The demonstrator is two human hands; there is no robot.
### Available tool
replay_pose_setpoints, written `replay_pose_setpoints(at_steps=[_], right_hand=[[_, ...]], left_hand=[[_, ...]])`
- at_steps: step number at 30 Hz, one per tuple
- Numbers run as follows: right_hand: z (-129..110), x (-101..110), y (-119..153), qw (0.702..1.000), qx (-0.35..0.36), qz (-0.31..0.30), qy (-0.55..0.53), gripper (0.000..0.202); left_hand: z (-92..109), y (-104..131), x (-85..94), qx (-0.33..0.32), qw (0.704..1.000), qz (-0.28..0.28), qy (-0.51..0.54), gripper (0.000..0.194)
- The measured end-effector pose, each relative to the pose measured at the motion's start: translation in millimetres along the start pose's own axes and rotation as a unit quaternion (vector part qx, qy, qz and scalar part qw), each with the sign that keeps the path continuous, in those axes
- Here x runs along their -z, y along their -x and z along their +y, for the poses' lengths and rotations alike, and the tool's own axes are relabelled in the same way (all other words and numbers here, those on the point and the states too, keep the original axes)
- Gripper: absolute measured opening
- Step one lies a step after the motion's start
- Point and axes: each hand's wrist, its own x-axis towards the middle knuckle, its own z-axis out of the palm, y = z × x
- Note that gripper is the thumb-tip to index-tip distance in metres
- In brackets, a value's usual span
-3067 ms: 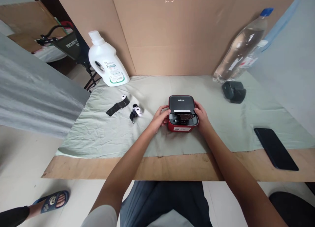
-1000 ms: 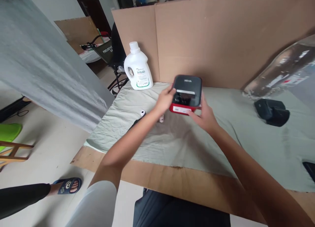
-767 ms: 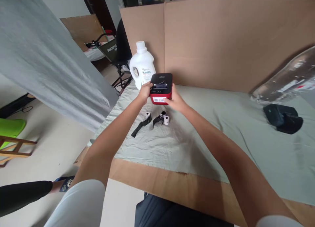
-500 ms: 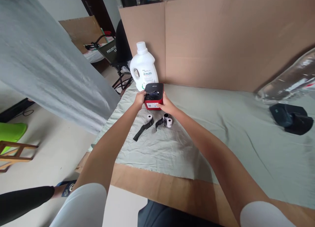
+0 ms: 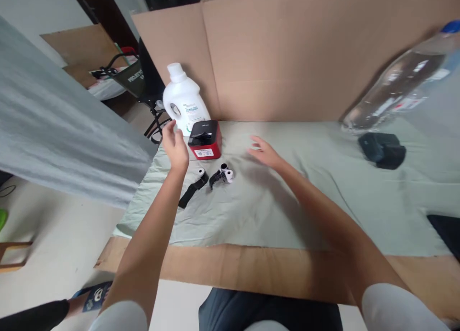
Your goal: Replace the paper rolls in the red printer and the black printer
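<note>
A small red printer with a black lid (image 5: 205,139) stands on the pale green cloth (image 5: 273,197), right beside a white detergent bottle (image 5: 185,102). My left hand (image 5: 176,146) hovers just left of the printer, fingers apart, holding nothing. My right hand (image 5: 265,152) floats to the printer's right, also open and empty. Just in front of the printer lie a black strip with a white roll (image 5: 193,188) and two small rolls (image 5: 223,174).
A cardboard wall (image 5: 287,58) closes off the back. A clear water bottle (image 5: 395,77) leans at the right above a black device (image 5: 382,149). A dark phone (image 5: 447,228) lies at the right edge. Another person's slippered foot (image 5: 91,295) is on the floor at left.
Both hands carried the printer from the cloth's middle to the far left beside the detergent bottle, set it down and let go. The hands have since pulled apart and back.
</note>
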Motion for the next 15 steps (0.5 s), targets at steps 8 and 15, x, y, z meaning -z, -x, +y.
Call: replay_pose_setpoints(at_steps=[8, 15], right_hand=[[74.9, 272.2, 159.8, 0.785, -0.271, 0.436, 0.348, 0.061], [79.2, 328.9, 147.3, 0.789, -0.393, 0.307, 0.358, 0.111]], left_hand=[[91.0, 191.2, 12.8, -0.392, 0.681, -0.617, -0.047, 0.045], [89.2, 237.0, 9.6, -0.386, 0.587, -0.701, -0.124, 0.063]])
